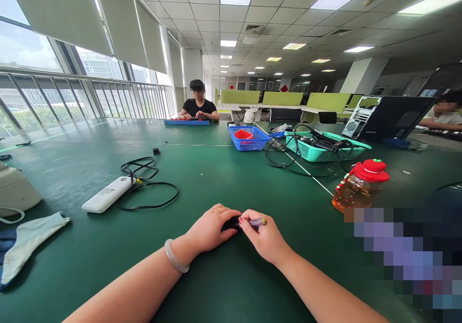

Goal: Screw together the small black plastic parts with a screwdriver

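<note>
Both my hands rest close together on the green table [202,178] near its front edge. My left hand [211,229], with a pale bangle on the wrist, is curled over a small black object [231,224] that is mostly hidden under the fingers. My right hand [263,236] is closed in a pinch on a slim pen [257,222] with a clear barrel and a brownish end, its tip pointing at the black object. The two hands nearly touch.
A white power bank [106,194] with a black cable [151,190] lies to the left, a face mask [25,241] farther left. A blue basket [249,137], a teal basket [325,149] of cables, a red-lidded jar [359,186] and a laptop [390,116] stand right. Two people sit at the far side.
</note>
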Available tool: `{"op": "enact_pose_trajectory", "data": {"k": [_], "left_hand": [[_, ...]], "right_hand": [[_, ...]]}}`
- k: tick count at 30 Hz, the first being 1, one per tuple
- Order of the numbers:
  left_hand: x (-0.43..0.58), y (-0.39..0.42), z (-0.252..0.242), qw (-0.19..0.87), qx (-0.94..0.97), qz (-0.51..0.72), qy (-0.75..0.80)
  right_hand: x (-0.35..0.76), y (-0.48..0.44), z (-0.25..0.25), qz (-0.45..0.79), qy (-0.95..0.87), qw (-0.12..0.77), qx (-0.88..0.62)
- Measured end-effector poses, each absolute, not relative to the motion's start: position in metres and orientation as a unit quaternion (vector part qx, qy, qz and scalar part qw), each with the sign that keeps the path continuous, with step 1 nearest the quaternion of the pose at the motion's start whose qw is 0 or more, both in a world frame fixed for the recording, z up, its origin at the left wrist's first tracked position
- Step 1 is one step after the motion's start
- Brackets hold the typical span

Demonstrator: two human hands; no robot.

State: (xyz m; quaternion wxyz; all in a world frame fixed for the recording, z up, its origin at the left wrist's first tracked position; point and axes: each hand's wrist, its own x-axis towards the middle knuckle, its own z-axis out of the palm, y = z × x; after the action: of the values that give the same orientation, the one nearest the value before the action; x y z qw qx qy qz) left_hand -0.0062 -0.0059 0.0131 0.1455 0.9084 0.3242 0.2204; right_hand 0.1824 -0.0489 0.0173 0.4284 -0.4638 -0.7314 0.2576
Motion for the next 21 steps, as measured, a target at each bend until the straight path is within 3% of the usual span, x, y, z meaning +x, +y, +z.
{"op": "enact_pose_trajectory", "data": {"k": [6, 12, 17, 21], "left_hand": [[-0.006, -0.008, 0.013, 0.13, 0.898, 0.261, 0.328], [-0.006, -0.005, 0.013, 0.12, 0.892, 0.281, 0.334], [-0.007, -0.003, 0.01, 0.077, 0.872, 0.286, 0.39], [-0.008, -0.001, 0.005, 0.046, 0.854, 0.225, 0.467]], "right_hand": [[0.185, -0.051, 0.021, 0.243, -0.75, 0.427, -0.443], [0.194, -0.054, 0.026, 0.208, -0.736, 0.506, -0.399], [0.203, -0.05, 0.025, 0.131, -0.679, 0.561, -0.455], [0.211, -0.041, 0.023, 0.083, -0.627, 0.582, -0.511]]}}
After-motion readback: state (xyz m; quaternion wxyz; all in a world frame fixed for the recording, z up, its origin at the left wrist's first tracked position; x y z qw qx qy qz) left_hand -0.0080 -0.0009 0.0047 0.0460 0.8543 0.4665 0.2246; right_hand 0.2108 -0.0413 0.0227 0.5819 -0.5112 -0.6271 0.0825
